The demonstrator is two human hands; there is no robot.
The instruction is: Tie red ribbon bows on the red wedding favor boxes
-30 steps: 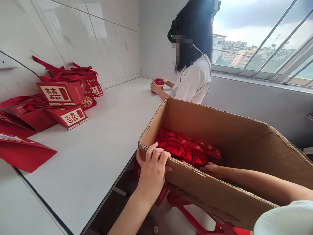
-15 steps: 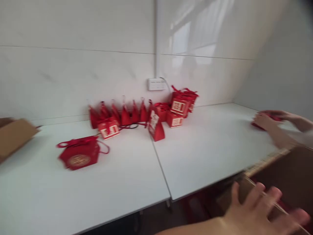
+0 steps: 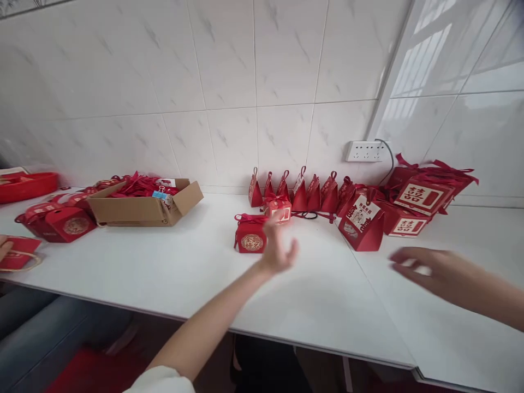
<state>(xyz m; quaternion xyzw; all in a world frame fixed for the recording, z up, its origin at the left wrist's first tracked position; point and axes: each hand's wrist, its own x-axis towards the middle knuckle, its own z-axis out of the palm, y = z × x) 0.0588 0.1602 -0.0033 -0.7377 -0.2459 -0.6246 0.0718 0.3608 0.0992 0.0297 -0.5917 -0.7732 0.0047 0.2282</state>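
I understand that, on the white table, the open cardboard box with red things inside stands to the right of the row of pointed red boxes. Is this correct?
Not quite: on the white table, the open cardboard box with red things inside stands to the left of the row of pointed red boxes, as the head view shows.

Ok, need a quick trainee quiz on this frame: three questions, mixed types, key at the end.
1. True or false: in the view, the cardboard box lies left of the power strip.
2. Which of these is nearest the right hand?
A. the cardboard box
B. the large pointed red packet with a white label
C. the red tray at far left
3. Fill in: the hand nearer the middle red box with a round gold emblem is the ____ hand.

Key: 1. True. 2. B. 3. left.
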